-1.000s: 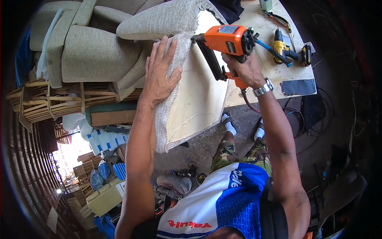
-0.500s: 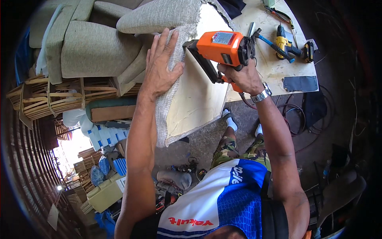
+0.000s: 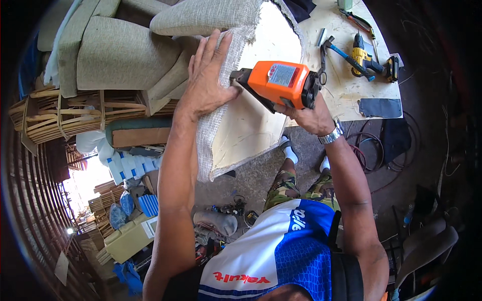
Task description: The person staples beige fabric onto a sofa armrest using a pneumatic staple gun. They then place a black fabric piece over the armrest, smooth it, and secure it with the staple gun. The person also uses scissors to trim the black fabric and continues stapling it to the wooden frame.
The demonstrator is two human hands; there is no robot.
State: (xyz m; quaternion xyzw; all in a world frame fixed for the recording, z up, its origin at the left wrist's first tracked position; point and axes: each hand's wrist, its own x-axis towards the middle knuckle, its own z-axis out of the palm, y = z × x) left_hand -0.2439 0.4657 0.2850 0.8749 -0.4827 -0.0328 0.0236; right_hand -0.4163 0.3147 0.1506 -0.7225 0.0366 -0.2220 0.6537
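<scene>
My right hand (image 3: 312,116) grips an orange staple gun (image 3: 278,80), its fingers partly hidden behind the tool's body. The black nose of the gun touches the fabric edge of an upholstered panel (image 3: 251,133), which is wrapped in grey woven cloth around a pale bare face. My left hand (image 3: 207,80) lies along the cloth-covered edge with fingers stretched upward. Its thumb rests on the cloth just below the gun's nose.
Right of the panel, a worktable (image 3: 341,95) carries a blue-handled hammer (image 3: 351,59), a yellow drill (image 3: 360,55), pliers (image 3: 357,21), scissors (image 3: 322,70) and a dark cloth piece (image 3: 380,107). Grey sofa parts (image 3: 125,57) stand at upper left, above wooden frames (image 3: 75,115). Hoses (image 3: 369,145) coil on the floor.
The staple gun has moved a little down along the panel's edge, and its body has turned, showing more of its top. My left hand stays on the edge, its thumb slightly lower.
</scene>
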